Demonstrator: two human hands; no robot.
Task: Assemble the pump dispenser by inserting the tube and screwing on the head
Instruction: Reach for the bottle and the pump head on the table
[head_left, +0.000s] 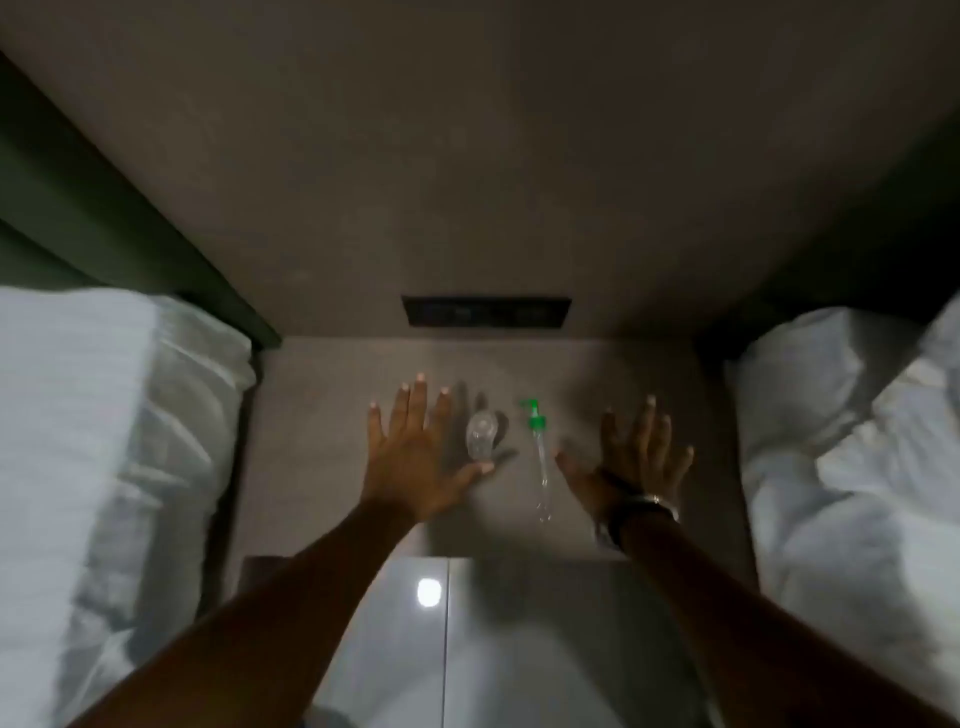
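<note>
Right now both hands hover spread and empty over the nightstand (311, 415): the clear bottle (481, 434) stands just at 3 o'clock of the left hand (415, 457), while the green pump head (535, 415), its tube (542, 473) running toward 6 o'clock, lies at 9 o'clock of the right hand (631, 457).

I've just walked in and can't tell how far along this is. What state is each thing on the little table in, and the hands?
Bottle: clear, open at the neck, no head on it, not held.
Pump head: green, lying flat beside the bottle, apart from it, its clear tube attached and pointing toward the person.
Left hand: open, fingers spread, empty, beside the bottle.
Right hand: open, fingers spread, empty, a watch on its wrist.
</note>
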